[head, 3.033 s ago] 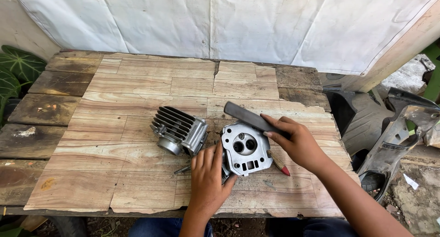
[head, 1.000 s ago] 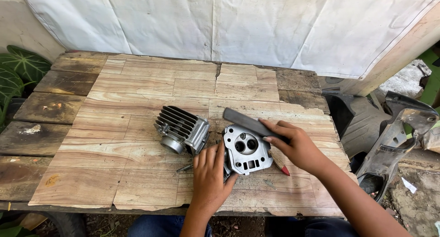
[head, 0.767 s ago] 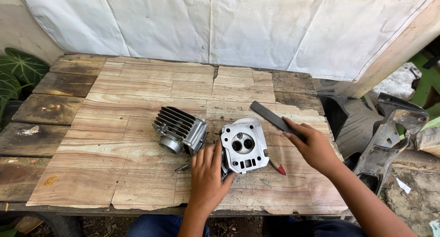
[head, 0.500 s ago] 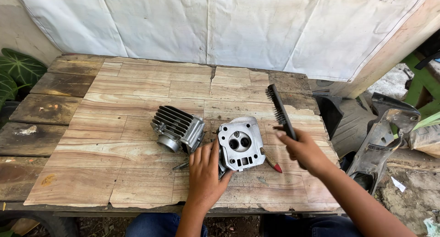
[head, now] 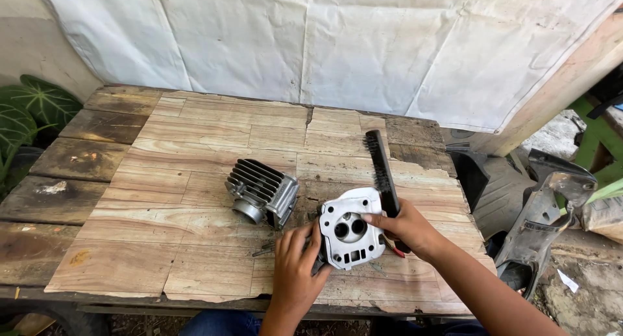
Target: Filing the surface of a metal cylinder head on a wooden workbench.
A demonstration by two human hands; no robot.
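A pale grey cast-metal cylinder head with two round ports in its flat face (head: 354,235) stands on edge near the front of the rough wooden plank worktop (head: 195,148), its flat face turned toward the camera. The left hand (head: 295,271) presses against its left side, fingers (head: 305,242) curled around the edge and holding the casting steady. The right hand (head: 409,229) comes in from the right; its thumb and forefinger reach onto the upper right of the flat face, while the rest of the fingers are closed around the handle of a long black brush with dark bristles (head: 381,170). The brush points away toward the far side of the worktop, lying just beside the head's right edge.

Just left of the head lies a silver finned engine cylinder block (head: 263,192), on its side with its round bore facing near-left. A small red-tipped tool (head: 394,250) pokes out beneath the right hand. A white cloth sheet (head: 337,50) hangs behind the worktop. Large green leaves (head: 29,112) show at the far left, and black plastic body panels (head: 545,212) lie on the ground to the right.
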